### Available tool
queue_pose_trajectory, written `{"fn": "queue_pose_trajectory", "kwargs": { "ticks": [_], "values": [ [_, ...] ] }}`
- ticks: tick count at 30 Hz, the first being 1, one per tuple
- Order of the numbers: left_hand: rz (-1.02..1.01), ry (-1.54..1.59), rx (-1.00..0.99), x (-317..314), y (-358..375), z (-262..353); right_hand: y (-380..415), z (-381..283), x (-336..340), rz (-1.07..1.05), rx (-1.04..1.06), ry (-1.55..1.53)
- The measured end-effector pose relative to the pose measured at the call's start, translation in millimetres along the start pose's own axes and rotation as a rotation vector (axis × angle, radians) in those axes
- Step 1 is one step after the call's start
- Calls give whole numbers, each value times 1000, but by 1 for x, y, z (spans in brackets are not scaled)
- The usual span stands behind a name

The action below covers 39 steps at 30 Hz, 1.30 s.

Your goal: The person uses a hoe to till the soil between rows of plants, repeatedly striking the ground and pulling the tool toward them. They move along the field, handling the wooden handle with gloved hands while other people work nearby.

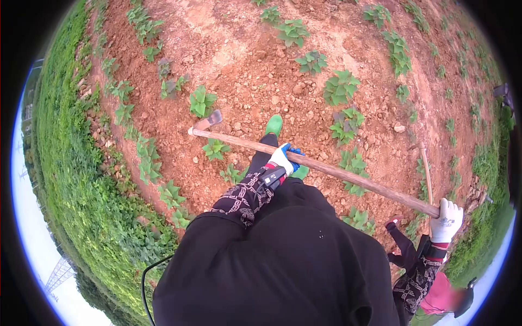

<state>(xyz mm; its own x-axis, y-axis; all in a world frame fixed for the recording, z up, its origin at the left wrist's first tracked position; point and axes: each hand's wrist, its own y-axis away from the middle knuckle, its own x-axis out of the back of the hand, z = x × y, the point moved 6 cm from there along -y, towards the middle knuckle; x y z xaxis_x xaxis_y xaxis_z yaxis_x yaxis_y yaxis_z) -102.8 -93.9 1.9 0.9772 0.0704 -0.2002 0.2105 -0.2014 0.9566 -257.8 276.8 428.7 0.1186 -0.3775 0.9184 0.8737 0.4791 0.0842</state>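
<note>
A long-handled hoe [348, 176] stretches across in front of my body, its wooden handle slanting from upper left down to lower right. The metal hoe blade [210, 119] sits at the left end, close over the reddish soil beside a leafy plant [202, 101]. My left hand [285, 158], in a white glove with blue on the palm side, is wrapped round the handle near its middle. At the far right end of the handle, my right hand [447, 220] grips it in a white glove. Both hands are closed.
My green shoes [274, 125] stand on crumbly soil [255, 87] between rows of leafy plants [341, 87]. Dense green growth [87, 201] borders the left. At lower right is another person in a pink top [437, 294], near a second long wooden handle [427, 174].
</note>
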Motion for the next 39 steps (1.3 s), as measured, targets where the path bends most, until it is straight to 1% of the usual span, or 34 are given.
{"fn": "queue_pose_trajectory", "kwargs": {
  "ticks": [1,2,3,4,5,6,8,9,10,12,14,16,17,18,19,20,22,23,24,25,26,27,29,30,31,32,34,35,39],
  "values": [
    [82,-34,-11,10,21,8,7,-12,-14,-12,15,-28],
    [112,-25,-53,25,19,23,9,-24,-27,-7,20,-51],
    [68,-31,-128,41,13,45,10,-37,-39,-53,11,-108],
    [117,-7,-90,43,33,58,12,-53,-52,-106,11,-172],
    [71,3,-186,53,38,83,15,-69,-72,-135,11,-183],
    [143,-2,-274,63,46,108,16,-85,-91,-162,8,-194],
    [112,-10,-420,71,69,154,8,-125,-109,-229,93,-327],
    [122,-31,-488,76,78,178,5,-147,-115,-256,162,-420],
    [75,-55,-544,78,86,202,0,-165,-116,-282,233,-512],
    [78,-95,-663,89,95,241,-9,-195,-105,-310,327,-582],
    [66,-147,-690,97,88,265,-14,-209,-94,-345,340,-609],
    [45,-203,-706,84,84,262,-12,-211,-91,-410,334,-594],
    [94,-246,-683,81,72,249,-12,-208,-83,-382,343,-622],
    [142,-288,-660,74,60,231,-12,-186,-74,-404,315,-584],
    [131,-246,-578,68,42,209,-14,-167,-62,-442,292,-528],
    [121,-204,-496,59,23,182,-14,-141,-47,-408,280,-455],
    [21,-147,-287,34,-11,111,-19,-88,3,-279,169,-386],
    [-69,-163,-305,29,-20,94,-19,-67,7,-261,91,-325],
    [-161,-178,-322,15,-12,76,-20,-54,6,-187,48,-284],
    [-105,-140,-246,10,-5,54,-18,-41,-4,-198,35,-290],
    [-54,-101,-180,-8,22,34,-19,-33,-15,-202,24,-302],
    [-29,-9,-114,3,2,35,-20,-31,-23,-192,11,-305],
    [3,-35,-173,5,0,35,-15,-29,-34,-148,17,-343],
    [23,-75,-207,5,8,39,-14,-32,-42,-185,19,-350],
    [38,-50,-255,14,7,49,-12,-38,-52,-187,19,-374],
    [-10,-77,-278,23,0,62,-9,-46,-63,-190,23,-400],
    [22,-98,-330,32,21,86,-1,-68,-91,-227,51,-421],
    [43,-94,-364,39,26,103,3,-81,-106,-212,57,-467],
    [107,-128,-515,77,62,184,14,-150,-158,-342,65,-636]
  ]
}}
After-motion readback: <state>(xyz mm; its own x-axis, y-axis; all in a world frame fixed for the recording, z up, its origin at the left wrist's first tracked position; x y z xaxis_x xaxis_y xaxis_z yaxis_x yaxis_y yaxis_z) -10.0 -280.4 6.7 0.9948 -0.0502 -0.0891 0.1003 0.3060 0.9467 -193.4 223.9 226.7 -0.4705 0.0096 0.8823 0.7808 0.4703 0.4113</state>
